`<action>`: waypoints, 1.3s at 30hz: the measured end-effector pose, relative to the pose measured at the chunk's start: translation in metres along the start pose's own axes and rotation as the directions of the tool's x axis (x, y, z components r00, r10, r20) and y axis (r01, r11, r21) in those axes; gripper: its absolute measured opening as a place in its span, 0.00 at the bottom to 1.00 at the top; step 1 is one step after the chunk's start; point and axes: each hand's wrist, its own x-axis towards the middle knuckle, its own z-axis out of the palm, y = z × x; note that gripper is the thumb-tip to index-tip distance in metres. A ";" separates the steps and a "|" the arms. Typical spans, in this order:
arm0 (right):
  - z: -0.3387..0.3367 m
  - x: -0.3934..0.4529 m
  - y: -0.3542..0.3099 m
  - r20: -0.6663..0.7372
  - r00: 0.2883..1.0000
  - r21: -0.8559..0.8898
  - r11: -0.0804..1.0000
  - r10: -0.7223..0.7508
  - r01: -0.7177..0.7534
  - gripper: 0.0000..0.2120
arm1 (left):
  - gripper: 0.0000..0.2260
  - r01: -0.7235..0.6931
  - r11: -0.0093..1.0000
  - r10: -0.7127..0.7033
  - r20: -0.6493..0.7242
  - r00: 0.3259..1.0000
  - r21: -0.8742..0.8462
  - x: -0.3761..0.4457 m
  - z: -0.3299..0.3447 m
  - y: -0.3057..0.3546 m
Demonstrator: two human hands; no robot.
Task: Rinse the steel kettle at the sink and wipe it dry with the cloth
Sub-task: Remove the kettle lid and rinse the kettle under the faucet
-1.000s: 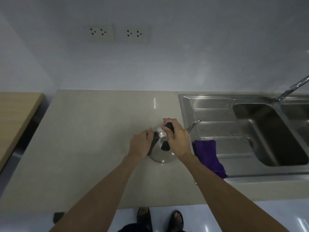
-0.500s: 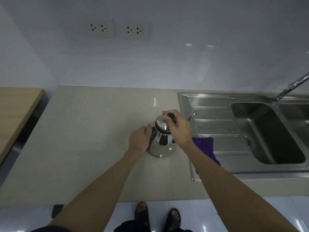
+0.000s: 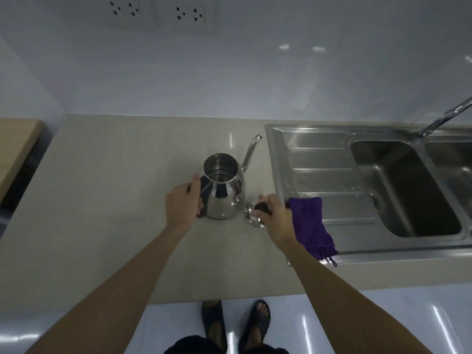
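Observation:
The steel kettle [image 3: 223, 192] stands upright on the beige counter, its mouth uncovered and its thin spout pointing toward the back right. My left hand [image 3: 182, 203] grips its dark handle on the left side. My right hand [image 3: 274, 215] holds the kettle's lid [image 3: 254, 218] by its black knob, low on the counter just right of the kettle. A purple cloth [image 3: 310, 226] lies on the steel drainboard, right beside my right hand.
The steel sink [image 3: 408, 190] has a drainboard on the left, a deep basin on the right, and a tap [image 3: 444, 118] at the back right. A wooden surface [image 3: 15, 144] sits at the far left. Wall sockets [image 3: 155, 12] are above the counter.
My right hand lifted the lid off the kettle and brought it down to the counter on the right. The kettle's mouth is now uncovered. My left hand stayed on the handle.

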 end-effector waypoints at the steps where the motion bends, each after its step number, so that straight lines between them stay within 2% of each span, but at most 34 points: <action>1: 0.004 -0.003 0.010 0.026 1.000 -0.051 0.999 0.002 -0.001 0.13 | 0.29 0.012 0.999 -0.012 -0.004 1.000 -0.043 0.000 0.001 -0.003; 4: 0.013 -0.010 0.033 0.096 0.995 -0.106 0.994 0.029 -0.019 0.15 | 0.29 0.034 0.993 -0.034 0.002 0.999 -0.112 0.002 0.002 -0.009; 8: 0.015 -0.012 0.043 0.130 0.991 -0.084 0.996 0.024 -0.013 0.18 | 0.32 0.128 0.975 -0.123 0.035 0.992 -0.184 0.003 0.002 -0.010; 11: 0.009 -0.007 0.033 0.147 0.989 -0.082 0.997 0.020 -0.008 0.24 | 0.30 0.113 0.982 -0.112 0.012 0.994 -0.154 0.002 0.005 -0.004; 16: -0.030 0.022 0.000 -0.114 0.989 0.059 0.993 -0.097 0.104 0.10 | 0.29 0.025 0.999 -0.022 -0.092 0.996 0.034 0.004 0.020 0.032; 19: -0.067 0.043 -0.014 -0.233 0.967 0.142 0.980 -0.107 0.142 0.09 | 0.29 -0.051 0.994 0.062 -0.115 0.991 0.100 0.002 0.046 0.069; 24: -0.149 0.077 -0.016 -0.350 0.934 0.255 0.951 -0.075 0.172 0.10 | 0.29 -0.158 0.979 0.168 -0.072 0.983 0.132 -0.010 0.121 0.137; 31: -0.314 0.123 0.025 -0.444 0.889 0.150 0.968 -0.115 0.200 0.12 | 0.30 -0.081 0.993 0.081 -0.002 0.997 -0.088 -0.045 0.274 0.200; 33: -0.361 0.136 0.041 -0.408 0.909 0.119 0.982 -0.086 0.147 0.10 | 0.30 -0.068 0.985 0.075 0.036 0.997 -0.159 -0.058 0.318 0.216; 37: -0.449 0.176 0.077 -0.276 0.957 0.006 0.996 -0.086 0.091 0.09 | 0.27 -0.061 0.998 0.062 0.063 0.996 -0.028 -0.079 0.400 0.254; 39: -0.482 0.199 0.091 -0.253 0.959 -0.095 0.990 -0.129 0.108 0.09 | 0.30 -0.006 1.000 0.006 0.047 0.999 0.012 -0.083 0.434 0.267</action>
